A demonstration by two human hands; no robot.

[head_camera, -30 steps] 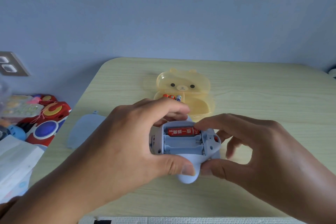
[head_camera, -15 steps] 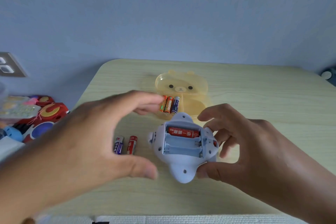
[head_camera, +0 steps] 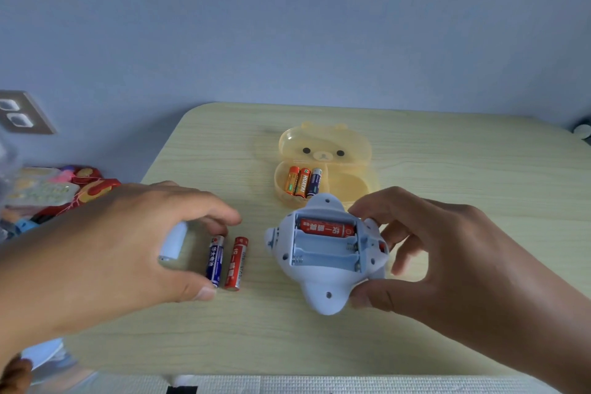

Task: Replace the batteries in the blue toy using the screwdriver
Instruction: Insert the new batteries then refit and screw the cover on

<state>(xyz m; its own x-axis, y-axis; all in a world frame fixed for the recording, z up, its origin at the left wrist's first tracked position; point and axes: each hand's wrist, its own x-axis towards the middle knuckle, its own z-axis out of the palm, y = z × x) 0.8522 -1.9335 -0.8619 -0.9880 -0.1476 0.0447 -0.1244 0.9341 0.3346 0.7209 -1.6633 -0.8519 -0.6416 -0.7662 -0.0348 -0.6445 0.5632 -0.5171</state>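
Observation:
The blue toy (head_camera: 323,285) lies on its front on the table, battery compartment open. One red battery (head_camera: 327,230) sits in the top slot; the two lower slots (head_camera: 324,254) are bare. My right hand (head_camera: 447,259) grips the toy's right side with thumb and fingers. My left hand (head_camera: 121,246) hovers with fingers spread over a loose blue battery (head_camera: 216,261) and a loose red battery (head_camera: 236,262) left of the toy. A pale blue-white piece (head_camera: 174,240) shows under that palm; whether it is held is unclear. No screwdriver is in view.
A yellow bear-shaped case (head_camera: 351,182) stands open behind the toy with three batteries (head_camera: 302,182) in its left half. Colourful toys (head_camera: 64,192) are piled off the table's left edge. A wall socket (head_camera: 19,112) is at the far left.
My left hand has let go of the toy and swung left and down over the two loose batteries. The right hand keeps hold of the toy, which has turned slightly.

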